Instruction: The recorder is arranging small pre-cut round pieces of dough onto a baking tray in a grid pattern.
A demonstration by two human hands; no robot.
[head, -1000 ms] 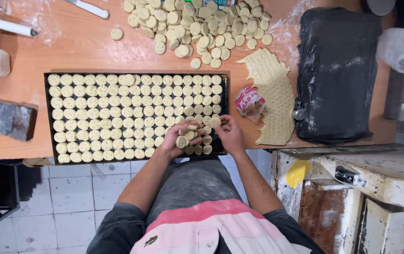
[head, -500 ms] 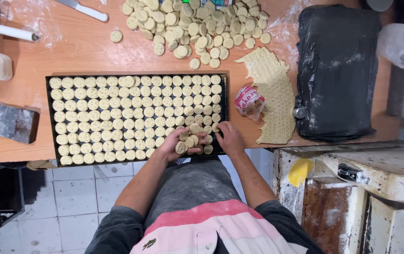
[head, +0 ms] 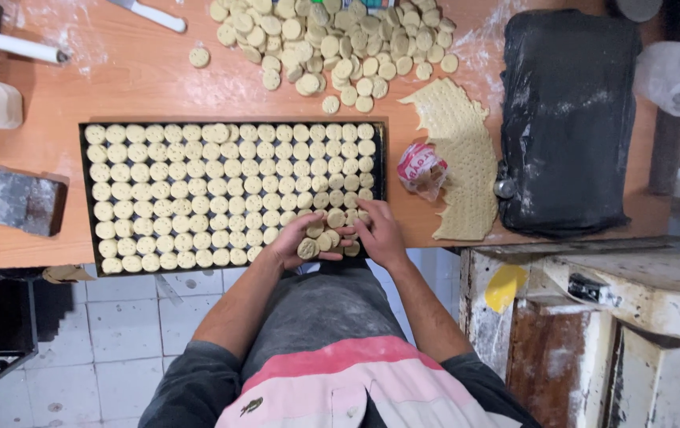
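Tray (head: pixel 86 198), black and rectangular, sits on the orange-brown table (head: pixel 118 71) at its near edge, almost full of pale dough rounds (head: pixel 221 190) in tight rows. Filling the last near-right corner looks like the step in hand. Left hand (head: pixel 296 242) is cupped over that corner, fingers curled round a small clutch of loose rounds (head: pixel 320 236). Right hand (head: pixel 378 231) lies just beside it, fingers flat and spread, pressing rounds down, nothing gripped. Next move likely calls for setting these few singly into the gaps without nudging the finished rows. More rounds wait in a heap (head: pixel 332 40) at the far side, beside a perforated dough scrap (head: pixel 459 150). Hidden: the corner under both hands, so the open slots can't be counted. Dark covered block (head: pixel 570 119) on the right, contents unclear. Grey block (head: pixel 23 200) on the left, hard to identify.
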